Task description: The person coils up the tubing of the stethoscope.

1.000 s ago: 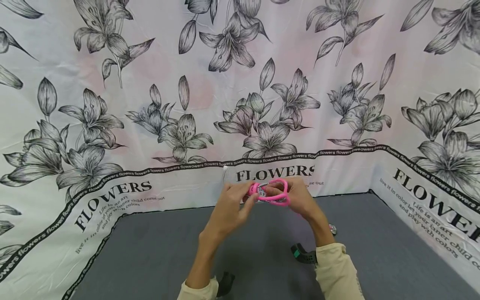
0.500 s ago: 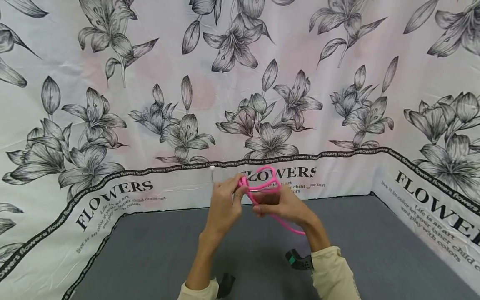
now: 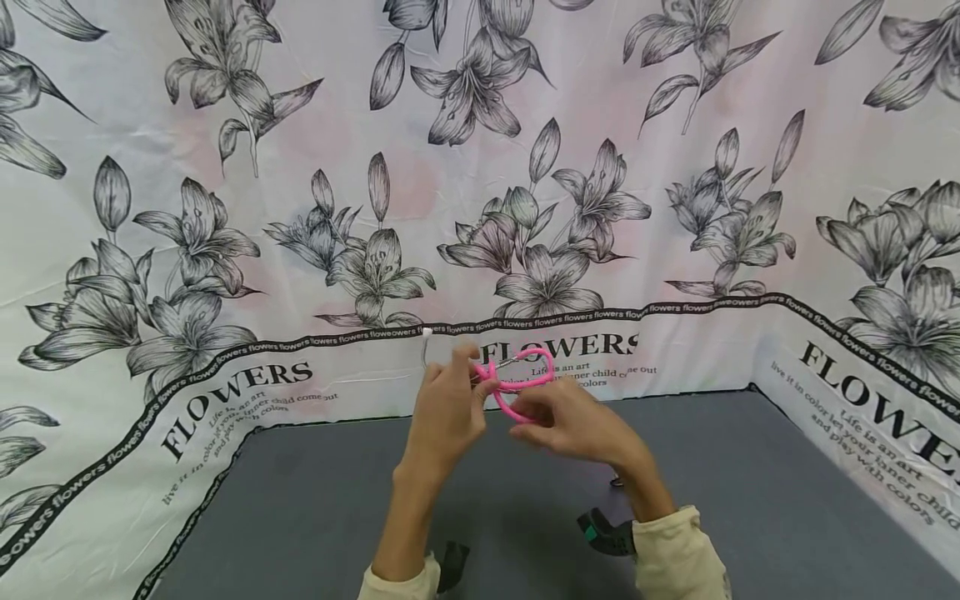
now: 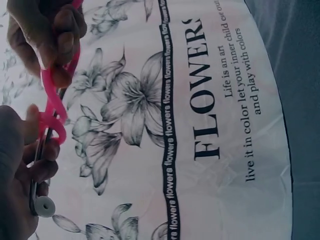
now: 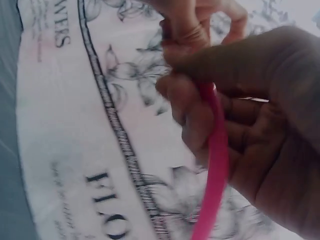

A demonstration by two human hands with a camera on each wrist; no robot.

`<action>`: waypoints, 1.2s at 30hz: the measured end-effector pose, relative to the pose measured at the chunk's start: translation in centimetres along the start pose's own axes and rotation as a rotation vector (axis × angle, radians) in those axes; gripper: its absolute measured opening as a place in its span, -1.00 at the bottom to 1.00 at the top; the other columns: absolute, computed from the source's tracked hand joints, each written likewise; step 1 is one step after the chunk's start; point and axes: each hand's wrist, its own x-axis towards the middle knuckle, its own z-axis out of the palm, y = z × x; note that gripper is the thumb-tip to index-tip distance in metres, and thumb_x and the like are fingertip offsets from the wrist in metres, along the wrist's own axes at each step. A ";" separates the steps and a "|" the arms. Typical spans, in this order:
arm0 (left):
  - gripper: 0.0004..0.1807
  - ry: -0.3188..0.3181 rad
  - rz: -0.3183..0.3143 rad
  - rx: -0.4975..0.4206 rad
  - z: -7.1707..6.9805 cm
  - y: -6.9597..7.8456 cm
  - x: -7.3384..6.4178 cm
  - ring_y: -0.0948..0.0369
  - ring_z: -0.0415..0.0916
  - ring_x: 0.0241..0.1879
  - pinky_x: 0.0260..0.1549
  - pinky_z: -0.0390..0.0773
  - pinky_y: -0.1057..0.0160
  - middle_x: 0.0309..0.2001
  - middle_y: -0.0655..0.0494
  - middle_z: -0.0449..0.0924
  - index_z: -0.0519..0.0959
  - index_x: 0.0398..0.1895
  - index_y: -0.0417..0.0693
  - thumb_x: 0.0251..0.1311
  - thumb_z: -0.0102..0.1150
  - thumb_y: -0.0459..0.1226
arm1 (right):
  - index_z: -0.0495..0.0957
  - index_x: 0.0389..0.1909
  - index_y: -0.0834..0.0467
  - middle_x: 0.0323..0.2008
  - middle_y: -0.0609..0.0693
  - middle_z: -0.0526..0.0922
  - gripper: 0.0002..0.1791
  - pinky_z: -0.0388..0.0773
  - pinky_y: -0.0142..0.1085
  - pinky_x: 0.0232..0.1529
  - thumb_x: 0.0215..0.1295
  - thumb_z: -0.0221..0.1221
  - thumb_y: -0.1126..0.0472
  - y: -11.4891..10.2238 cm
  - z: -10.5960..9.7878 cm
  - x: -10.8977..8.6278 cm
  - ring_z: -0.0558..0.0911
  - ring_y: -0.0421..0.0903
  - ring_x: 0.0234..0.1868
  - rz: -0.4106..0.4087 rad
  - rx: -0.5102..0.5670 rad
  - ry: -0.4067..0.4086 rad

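Observation:
A stethoscope with pink tubing [image 3: 525, 386] is held up in front of the cloth, its tubing looped around the metal ear tubes. My left hand [image 3: 444, 421] grips the crossing of tubing and metal; in the left wrist view, its fingers curl round a thin metal ear tube [image 4: 34, 190] ending in a white ear tip [image 4: 49, 211]. With thumb and fingers, my right hand [image 3: 588, 423] pinches the tubing just below the loop. From that hand the pink tube [image 5: 216, 160] runs downward in the right wrist view. Part of the chestpiece [image 3: 617, 481] shows beside the right forearm.
A grey tabletop [image 3: 315, 500] lies beneath both hands. White cloth [image 3: 375, 379] printed with black flowers and lettering stands behind it and along both sides. A dark strap [image 3: 603, 533] sits by the right sleeve, another dark strap [image 3: 453, 567] by the left.
The right hand has come out of the pink loop and moved slightly down, now pinching the tubing below it. The left hand has kept its hold, and a white ear tip shows above it.

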 end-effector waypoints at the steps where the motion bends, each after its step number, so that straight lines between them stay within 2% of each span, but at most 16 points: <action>1: -0.50 -0.014 0.020 0.032 -0.1 0.1 0.0 0.18 0.56 -0.48 -0.13 0.41 0.17 -0.37 0.09 0.75 0.33 0.17 -0.12 0.32 0.36 -0.21 | 0.71 -0.26 0.21 -0.49 -0.03 0.73 -0.96 0.55 -0.44 -0.45 0.32 0.38 0.33 -0.4 -0.1 -0.1 0.52 -0.41 -0.53 -0.012 -0.075 0.023; 5: -0.53 -0.061 0.076 0.121 -0.6 0.7 0.0 0.22 0.57 -0.50 -0.19 0.39 0.20 -0.46 0.16 0.69 0.34 0.09 -0.05 0.29 0.40 -0.20 | 0.73 -0.27 0.19 -0.45 -0.08 0.72 -0.97 0.51 -0.46 -0.43 0.31 0.38 0.36 -1.9 -0.3 -0.6 0.46 -0.41 -0.51 -0.053 -0.282 0.116; 10: -0.63 -0.154 0.145 0.138 -0.4 1.2 0.2 0.24 0.56 -0.44 -0.21 0.38 0.24 -0.50 0.22 0.61 0.41 0.05 0.01 0.32 0.37 -0.18 | 0.73 -0.22 0.17 -0.35 -0.07 0.77 -0.86 0.60 -0.42 -0.32 0.25 0.39 0.44 -2.9 -0.4 -1.2 0.63 -0.29 -0.40 -0.064 -0.461 0.302; 14: -0.65 -0.176 0.195 0.132 -0.3 1.3 0.2 0.27 0.62 -0.35 -0.23 0.37 0.27 -0.41 0.24 0.69 0.48 0.05 0.06 0.30 0.39 -0.20 | 0.71 -0.27 0.23 -0.31 -0.01 0.74 -0.77 0.66 -0.36 -0.30 0.12 0.41 0.56 -2.4 -0.5 -1.0 0.71 -0.17 -0.31 -0.119 -0.515 0.460; 17: -0.65 -0.176 0.239 0.133 -0.3 1.3 0.2 0.29 0.61 -0.35 -0.24 0.36 0.28 -0.40 0.26 0.69 0.47 0.00 0.09 0.26 0.43 -0.19 | 0.70 -0.32 0.26 -0.28 0.03 0.69 -0.77 0.69 -0.32 -0.27 0.05 0.46 0.56 -1.5 -0.5 -0.4 0.70 -0.12 -0.27 -0.177 -0.528 0.526; 20: -0.64 -0.191 0.282 0.115 -0.2 1.1 0.1 0.30 0.55 -0.39 -0.22 0.36 0.28 -0.43 0.27 0.67 0.45 0.00 0.10 0.27 0.42 -0.16 | 0.70 -0.34 0.26 -0.29 0.04 0.71 -0.75 0.70 -0.31 -0.25 0.01 0.47 0.58 -0.9 -0.5 -0.2 0.72 -0.10 -0.27 -0.192 -0.524 0.528; 24: -0.66 -0.208 0.321 0.082 -0.1 0.8 0.0 0.32 0.50 -0.40 -0.21 0.32 0.28 -0.43 0.29 0.65 0.49 0.04 0.09 0.31 0.38 -0.09 | 0.71 -0.30 0.27 -0.30 0.05 0.79 -0.74 0.73 -0.28 -0.25 0.01 0.45 0.60 -0.5 -0.5 -0.4 0.78 -0.08 -0.30 -0.126 -0.486 0.477; 28: -0.62 -0.202 0.354 0.055 0.1 0.6 -0.1 0.33 0.55 -0.39 -0.20 0.32 0.29 -0.39 0.33 0.69 0.56 0.02 0.06 0.26 0.42 0.00 | 0.73 -0.27 0.28 -0.28 0.07 0.82 -0.77 0.74 -0.28 -0.22 0.07 0.42 0.58 -0.5 -0.5 -0.4 0.80 -0.07 -0.27 -0.085 -0.468 0.437; 34: -0.62 -0.194 0.394 0.035 0.2 0.4 -0.1 0.34 0.48 -0.43 -0.22 0.30 0.28 -0.43 0.34 0.65 0.55 -0.12 0.08 0.22 0.45 0.05 | 0.75 -0.30 0.26 -0.32 0.04 0.79 -0.79 0.72 -0.34 -0.25 0.07 0.43 0.55 -0.3 -0.7 -0.5 0.80 -0.09 -0.28 -0.099 -0.461 0.409; 36: -0.63 -0.197 0.411 0.019 0.3 0.3 -0.1 0.36 0.53 -0.41 -0.21 0.33 0.28 -0.41 0.34 0.68 0.56 -0.13 0.08 0.21 0.46 0.04 | 0.76 -0.30 0.25 -0.34 0.03 0.78 -0.78 0.71 -0.38 -0.26 0.06 0.42 0.57 0.0 -1.0 -0.6 0.80 -0.08 -0.29 -0.107 -0.440 0.386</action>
